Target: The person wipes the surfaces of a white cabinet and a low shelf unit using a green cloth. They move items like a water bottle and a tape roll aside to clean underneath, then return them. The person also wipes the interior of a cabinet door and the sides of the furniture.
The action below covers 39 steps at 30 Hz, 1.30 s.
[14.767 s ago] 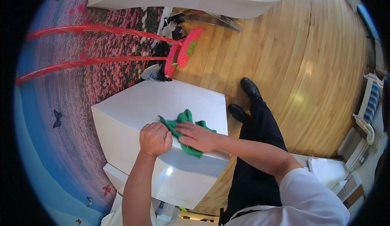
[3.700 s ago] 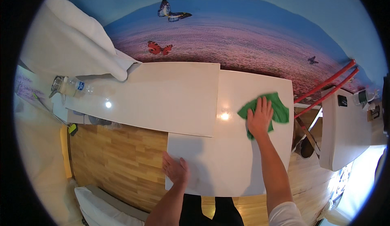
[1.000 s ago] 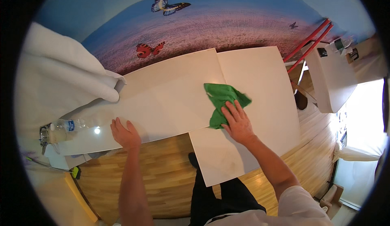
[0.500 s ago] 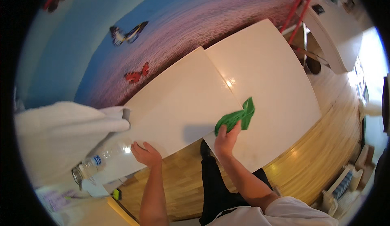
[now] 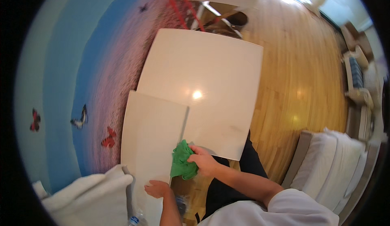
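Note:
A crumpled green cloth (image 5: 183,163) is gripped in my right hand (image 5: 205,163), its folds hanging at the near right edge of a narrower white tabletop (image 5: 152,124). Beyond and to the right of that lies a wider white tabletop (image 5: 207,67); the two meet along a visible seam. My left hand (image 5: 157,188) is over the near part of the narrower top, its fingers extended to the left and holding nothing. Whether its palm touches the surface I cannot tell. A clear plastic bottle (image 5: 134,220) with a blue label is partly cut off at the lower edge.
A mural wall with butterflies (image 5: 81,118) runs along the left. White fabric (image 5: 93,197) drapes beside the narrower top. Red poles (image 5: 178,3) and a brown stool (image 5: 237,19) stand past the far end. Wooden floor (image 5: 292,84) and a white cushioned seat (image 5: 321,165) are at right.
My view has swung to the right. My right hand has brought the green cloth from across the seam to the narrower top's near edge, where it is more bunched. My left hand remains empty.

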Tool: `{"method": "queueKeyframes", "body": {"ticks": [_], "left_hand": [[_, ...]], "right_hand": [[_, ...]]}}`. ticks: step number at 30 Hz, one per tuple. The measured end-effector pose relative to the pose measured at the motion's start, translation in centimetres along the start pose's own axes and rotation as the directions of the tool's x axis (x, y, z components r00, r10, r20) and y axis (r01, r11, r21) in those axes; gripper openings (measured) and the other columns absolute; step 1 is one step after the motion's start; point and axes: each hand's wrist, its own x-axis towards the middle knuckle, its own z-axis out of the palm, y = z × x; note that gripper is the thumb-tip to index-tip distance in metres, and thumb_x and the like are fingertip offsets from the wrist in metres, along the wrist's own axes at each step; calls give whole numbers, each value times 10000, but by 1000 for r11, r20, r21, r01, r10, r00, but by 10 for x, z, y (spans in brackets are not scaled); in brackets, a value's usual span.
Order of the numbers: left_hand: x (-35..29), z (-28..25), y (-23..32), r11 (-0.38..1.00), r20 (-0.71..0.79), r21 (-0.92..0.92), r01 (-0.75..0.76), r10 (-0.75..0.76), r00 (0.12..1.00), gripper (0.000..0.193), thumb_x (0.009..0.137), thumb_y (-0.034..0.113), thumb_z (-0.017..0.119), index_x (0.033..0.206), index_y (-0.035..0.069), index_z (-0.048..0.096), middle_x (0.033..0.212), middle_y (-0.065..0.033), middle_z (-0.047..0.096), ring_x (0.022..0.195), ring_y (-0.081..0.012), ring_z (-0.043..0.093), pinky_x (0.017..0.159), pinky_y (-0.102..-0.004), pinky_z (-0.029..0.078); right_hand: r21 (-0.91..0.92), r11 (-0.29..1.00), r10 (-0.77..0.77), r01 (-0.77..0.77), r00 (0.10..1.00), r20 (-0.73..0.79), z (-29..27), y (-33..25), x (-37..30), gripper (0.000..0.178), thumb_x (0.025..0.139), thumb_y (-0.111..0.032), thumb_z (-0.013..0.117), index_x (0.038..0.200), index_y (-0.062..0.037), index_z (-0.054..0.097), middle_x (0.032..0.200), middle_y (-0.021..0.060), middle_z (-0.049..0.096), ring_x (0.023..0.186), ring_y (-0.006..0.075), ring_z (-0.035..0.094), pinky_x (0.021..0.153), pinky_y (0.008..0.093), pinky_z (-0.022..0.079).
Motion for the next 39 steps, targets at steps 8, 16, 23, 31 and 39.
{"method": "queueKeyframes", "body": {"ticks": [8, 16, 23, 31, 39], "left_hand": [[0, -16, 7, 994, 124, -58, 92, -84, 989, 635, 1046, 417, 510, 1468, -57, 545, 1536, -259, 539, 1397, -445, 534, 1148, -570, 432], [-50, -69, 62, 493, 67, -445, -748, 851, 521, 628, 1073, 242, 519, 1568, -121, 389, 1642, -309, 385, 1535, -443, 362, 1286, -501, 265], [-274, -93, 300, 27, 83, -804, -594, 994, -66, 566, 1106, 187, 466, 1578, -115, 380, 1686, -269, 349, 1582, -389, 316, 1308, -470, 215], [-405, -38, 497, -419, -106, -494, -762, 899, -426, 610, 1088, 241, 513, 1623, -26, 391, 1711, -255, 347, 1590, -466, 284, 1300, -531, 205], [-429, -24, 504, -370, -79, -411, -833, 925, -371, 658, 1087, 331, 447, 1640, -19, 372, 1717, -246, 343, 1599, -459, 269, 1298, -574, 143]], "right_hand": [[-710, -658, -391, 249, 692, 606, -133, -18, -61, 570, 883, -114, 677, 1446, -87, 595, 1470, 173, 572, 1440, 402, 492, 1219, 565, 354], [-960, -280, -878, -20, 410, 247, -187, -93, -76, 467, 939, -181, 719, 1344, 31, 622, 1490, 257, 524, 1467, 505, 427, 1183, 613, 376], [-704, 402, -915, 585, 225, -336, -238, -162, -6, 614, 1051, -179, 585, 1562, 94, 382, 1591, 325, 422, 1486, 513, 383, 1243, 500, 329], [-484, 752, -656, 447, 579, -483, -224, 40, -71, 680, 1101, -299, 531, 1588, 121, 311, 1667, 331, 324, 1590, 457, 277, 1309, 447, 217], [-524, 627, -775, 576, 393, -495, -273, -191, 9, 605, 1047, -287, 536, 1511, 88, 437, 1566, 322, 438, 1470, 483, 400, 1248, 490, 304]]}}
